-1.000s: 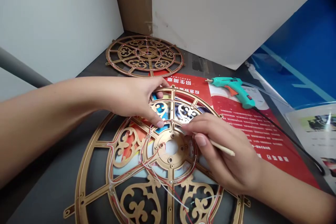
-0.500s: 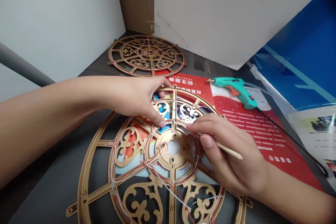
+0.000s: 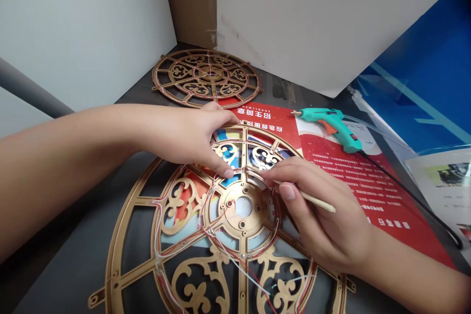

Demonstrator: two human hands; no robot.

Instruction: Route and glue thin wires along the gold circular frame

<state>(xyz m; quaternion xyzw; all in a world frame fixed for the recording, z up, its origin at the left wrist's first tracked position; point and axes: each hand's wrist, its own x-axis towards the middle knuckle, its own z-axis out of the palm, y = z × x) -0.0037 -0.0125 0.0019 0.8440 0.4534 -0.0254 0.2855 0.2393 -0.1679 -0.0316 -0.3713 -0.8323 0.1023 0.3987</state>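
Observation:
A large round gold openwork frame (image 3: 242,265) lies in front of me, with red and white wires (image 3: 228,250) running along its rings and spokes. My left hand (image 3: 198,140) holds the frame near its upper left, thumb pressed on the inner ring and fingers at the outer rim. Between the thumb and fingers of my right hand (image 3: 324,211) is a thin pale wooden stick (image 3: 317,200). Its far tip touches the wires where the upper spoke meets the inner ring.
Behind lies a second wired gold frame (image 3: 208,95). A teal glue gun (image 3: 333,125) with a black cord (image 3: 405,186) rests on a red printed sheet (image 3: 368,176). White panels (image 3: 272,19) stand at the back, and a clear-covered leaflet (image 3: 441,191) lies at right.
The outer end of the stick has shifted slightly left and up with my right hand. My left fingers have moved slightly on the rim; the thumb stays in place.

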